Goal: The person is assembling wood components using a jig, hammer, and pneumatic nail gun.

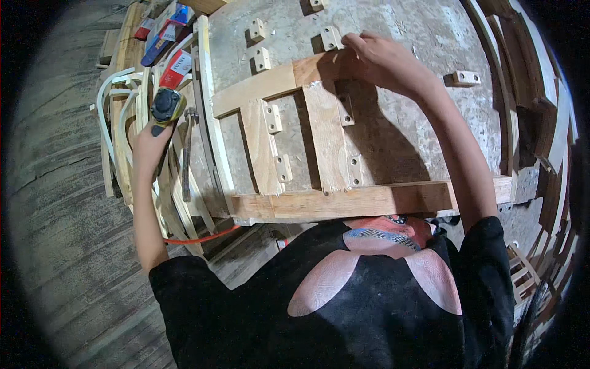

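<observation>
On the left, my left hand (149, 144) is wrapped round the handle of an air nail gun (167, 106) with a round black cap, held beside the bench's left edge. My right hand (384, 61) is closed over the right end of the far wooden rail (261, 89), close to a small drilled block (332, 38). Its lower fingers are partly hidden. Two short wooden slats (262, 147) (326, 138) run from that rail toward a long near rail (344, 203) along the bench's front edge.
More drilled blocks, such as one at the right (466, 78), stand on the worn bench top (393, 18). Wood strips and boxes (172, 31) lie at the left, with an orange hose (206, 237) below. Curved wooden pieces (547, 74) are stacked along the right side.
</observation>
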Demonstrator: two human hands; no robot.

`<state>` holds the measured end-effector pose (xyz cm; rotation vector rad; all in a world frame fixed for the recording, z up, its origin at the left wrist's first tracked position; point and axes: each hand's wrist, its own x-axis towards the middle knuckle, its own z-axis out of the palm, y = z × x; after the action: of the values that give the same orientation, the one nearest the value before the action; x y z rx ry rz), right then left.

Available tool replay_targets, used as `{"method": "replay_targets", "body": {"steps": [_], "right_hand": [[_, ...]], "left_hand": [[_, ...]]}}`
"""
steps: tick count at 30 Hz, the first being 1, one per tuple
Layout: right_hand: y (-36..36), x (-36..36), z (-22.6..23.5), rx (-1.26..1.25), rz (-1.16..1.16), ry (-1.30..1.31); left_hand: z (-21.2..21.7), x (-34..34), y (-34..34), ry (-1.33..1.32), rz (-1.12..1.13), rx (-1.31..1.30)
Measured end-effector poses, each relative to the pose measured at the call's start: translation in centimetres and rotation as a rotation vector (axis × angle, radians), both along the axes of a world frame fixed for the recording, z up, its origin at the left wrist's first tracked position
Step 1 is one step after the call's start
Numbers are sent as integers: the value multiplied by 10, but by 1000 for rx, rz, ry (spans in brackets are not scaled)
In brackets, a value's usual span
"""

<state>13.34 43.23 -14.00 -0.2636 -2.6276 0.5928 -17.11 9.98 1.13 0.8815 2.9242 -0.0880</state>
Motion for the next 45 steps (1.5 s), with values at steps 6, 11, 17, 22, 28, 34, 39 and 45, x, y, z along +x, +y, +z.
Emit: {"method": "replay_targets", "body": {"steps": [6,11,17,22,28,34,39,45], "right_hand": [[-15,12,5,235,62,94],[-12,12,5,84,19,-86],[-30,27,-2,323,-181,-13],[-50,126,49,-75,-274,437],[-60,293,43,-349,-994,508],[-61,383,4,-472,-1259,799],[-19,360,37,-281,-1361,729],[48,331,66,118,-1454,-64]], "left_hand": [[-51,-34,-44,98,161,-167],[-32,-33,-49,94,43,34],[-11,54,-4,193,-269,610],[-67,199,38,60,-430,843],[-120,225,72,-482,-194,1174],[-119,274,107,-119,-511,1001],[-110,316,117,-403,-552,916],[-90,328,112,-543,-860,587]]}}
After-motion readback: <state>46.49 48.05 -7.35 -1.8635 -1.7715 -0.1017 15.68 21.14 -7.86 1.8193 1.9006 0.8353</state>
